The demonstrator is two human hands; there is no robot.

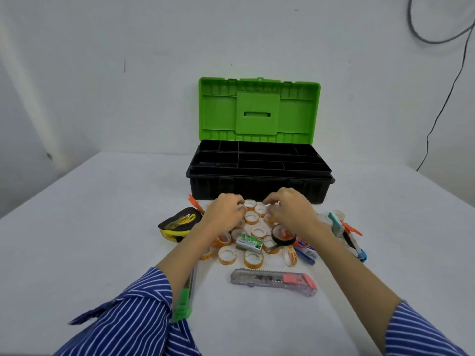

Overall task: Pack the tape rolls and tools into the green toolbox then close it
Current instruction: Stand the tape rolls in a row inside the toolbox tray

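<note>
The green toolbox (259, 109) stands open at the back of the table, lid upright, its black divided tray (257, 160) holding nothing. Just in front of it lies a pile of several small orange-edged clear tape rolls (252, 218). My left hand (223, 211) and my right hand (290, 209) hover over the far side of the pile, fingers curled down, each pinching a small roll at its fingertips. A black tape roll (282, 235) and a green staple box (249, 242) lie among the rolls.
A clear utility knife with a pink slider (273, 281) lies nearest me. A green cutter (183, 301) sits partly under my left forearm. A black-and-yellow tape measure (180, 223) is on the left; a blue stapler (305, 253) and more cutters (352, 242) on the right.
</note>
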